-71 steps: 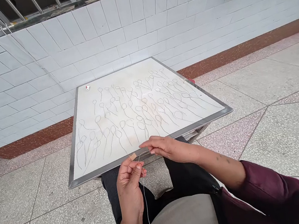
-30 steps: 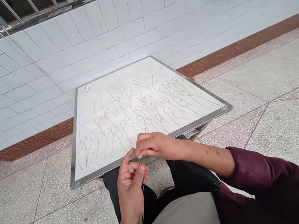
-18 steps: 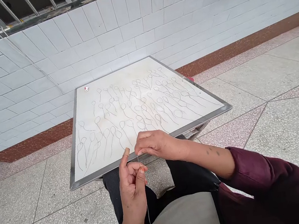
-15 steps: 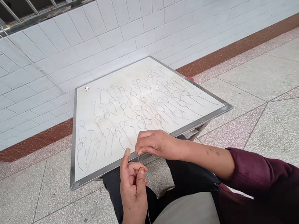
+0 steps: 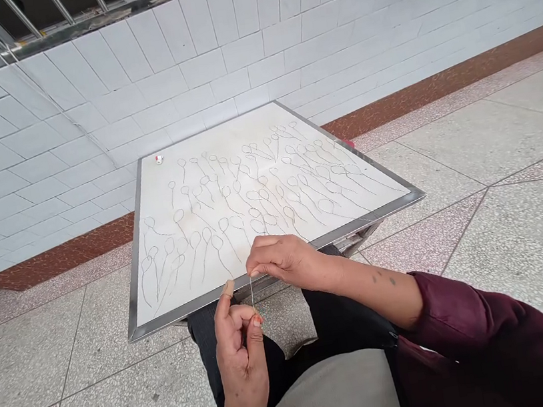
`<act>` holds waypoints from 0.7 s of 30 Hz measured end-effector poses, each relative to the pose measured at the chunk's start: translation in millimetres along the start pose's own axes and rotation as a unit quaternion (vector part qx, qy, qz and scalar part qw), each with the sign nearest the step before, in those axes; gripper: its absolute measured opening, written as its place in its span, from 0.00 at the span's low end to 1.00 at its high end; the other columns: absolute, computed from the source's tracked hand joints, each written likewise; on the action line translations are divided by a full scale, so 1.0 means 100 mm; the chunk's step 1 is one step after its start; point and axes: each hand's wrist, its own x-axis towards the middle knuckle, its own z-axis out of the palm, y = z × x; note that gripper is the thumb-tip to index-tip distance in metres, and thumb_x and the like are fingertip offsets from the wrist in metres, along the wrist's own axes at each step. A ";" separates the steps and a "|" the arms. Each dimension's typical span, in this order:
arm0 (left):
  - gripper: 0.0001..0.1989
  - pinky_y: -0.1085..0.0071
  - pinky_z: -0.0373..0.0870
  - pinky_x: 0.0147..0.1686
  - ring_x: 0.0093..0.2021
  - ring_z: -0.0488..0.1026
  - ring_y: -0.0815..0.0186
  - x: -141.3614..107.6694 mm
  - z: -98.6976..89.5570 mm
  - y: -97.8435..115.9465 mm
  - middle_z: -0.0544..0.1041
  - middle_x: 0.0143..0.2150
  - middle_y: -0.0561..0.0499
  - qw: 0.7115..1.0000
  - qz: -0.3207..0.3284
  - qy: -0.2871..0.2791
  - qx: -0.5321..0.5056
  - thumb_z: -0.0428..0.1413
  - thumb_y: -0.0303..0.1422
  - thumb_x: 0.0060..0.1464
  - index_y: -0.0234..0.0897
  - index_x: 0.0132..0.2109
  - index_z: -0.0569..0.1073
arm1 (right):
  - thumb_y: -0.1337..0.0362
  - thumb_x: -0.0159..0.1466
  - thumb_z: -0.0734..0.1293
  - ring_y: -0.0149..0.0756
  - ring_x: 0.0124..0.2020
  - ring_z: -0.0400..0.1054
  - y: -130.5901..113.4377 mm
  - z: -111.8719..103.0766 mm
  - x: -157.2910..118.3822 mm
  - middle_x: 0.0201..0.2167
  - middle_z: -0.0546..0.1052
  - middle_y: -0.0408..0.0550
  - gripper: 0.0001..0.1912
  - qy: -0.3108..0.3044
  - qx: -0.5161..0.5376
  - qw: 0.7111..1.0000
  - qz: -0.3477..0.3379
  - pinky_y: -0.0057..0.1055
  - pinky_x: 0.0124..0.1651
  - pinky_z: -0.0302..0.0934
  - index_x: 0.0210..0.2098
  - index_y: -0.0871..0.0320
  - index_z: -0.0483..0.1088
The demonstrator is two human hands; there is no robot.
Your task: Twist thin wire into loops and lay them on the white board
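Thread [image 5: 252, 295] pinched between two hands

At the near edge of the table [image 5: 235, 125], its lower end is gripped by the left hand [image 5: 242, 366], its upper by the right hand [image 5: 287, 260]; the hands are held slightly apart. One left fingertip is covered by a tan wrap [image 5: 227, 288]. Thin tailed loops [image 5: 253, 196] are spread across the table, backed by a tiled wall [image 5: 240, 53].

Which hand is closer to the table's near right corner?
The right hand. It is to the left of that corner; the left hand is farther left and lower in the view.
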 end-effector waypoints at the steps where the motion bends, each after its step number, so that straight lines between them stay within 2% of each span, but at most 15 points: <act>1: 0.31 0.68 0.65 0.40 0.32 0.68 0.66 -0.01 0.00 0.00 0.72 0.31 0.55 1.000 0.004 0.006 0.000 0.58 0.37 0.60 0.47 0.68 0.59 | 0.66 0.70 0.62 0.30 0.33 0.68 0.00 0.00 0.00 0.33 0.74 0.44 0.09 0.002 -0.002 1.000 0.000 0.25 0.35 0.61 0.36 0.57 0.74; 4: 0.30 0.70 0.65 0.38 0.31 0.67 0.67 -0.03 0.01 -0.01 0.72 0.31 0.55 1.000 -0.002 0.015 -0.012 0.57 0.38 0.61 0.47 0.68 0.59 | 0.67 0.70 0.62 0.30 0.32 0.68 -0.01 0.01 -0.01 0.32 0.74 0.44 0.10 0.006 -0.010 1.000 -0.004 0.25 0.34 0.61 0.35 0.57 0.74; 9: 0.30 0.72 0.65 0.31 0.27 0.65 0.68 -0.09 -0.04 -0.03 0.71 0.30 0.56 0.998 -0.050 0.002 -0.033 0.58 0.39 0.60 0.47 0.67 0.59 | 0.66 0.70 0.61 0.30 0.33 0.68 0.03 0.00 -0.02 0.32 0.73 0.44 0.11 0.022 -0.027 0.999 0.021 0.25 0.36 0.61 0.35 0.57 0.74; 12: 0.31 0.70 0.68 0.36 0.30 0.69 0.67 -0.07 -0.09 0.01 0.73 0.30 0.55 0.995 -0.081 -0.010 -0.053 0.58 0.40 0.61 0.45 0.67 0.59 | 0.65 0.70 0.62 0.30 0.34 0.68 0.04 -0.01 -0.04 0.33 0.73 0.44 0.10 0.030 -0.035 0.998 0.041 0.26 0.37 0.61 0.35 0.57 0.74; 16: 0.32 0.66 0.72 0.42 0.36 0.75 0.64 0.08 -0.10 0.09 0.78 0.36 0.52 0.988 -0.114 0.024 -0.101 0.60 0.41 0.58 0.44 0.66 0.62 | 0.63 0.71 0.62 0.32 0.35 0.67 -0.02 0.05 -0.05 0.32 0.73 0.45 0.10 -0.003 -0.039 0.999 0.031 0.26 0.36 0.60 0.36 0.57 0.74; 21: 0.31 0.73 0.72 0.33 0.29 0.72 0.70 0.25 -0.05 0.09 0.77 0.31 0.56 0.973 -0.144 0.044 -0.177 0.67 0.33 0.50 0.40 0.60 0.69 | 0.61 0.71 0.63 0.35 0.39 0.67 -0.11 0.12 -0.02 0.32 0.74 0.46 0.11 -0.057 0.031 0.997 0.031 0.29 0.40 0.62 0.38 0.57 0.76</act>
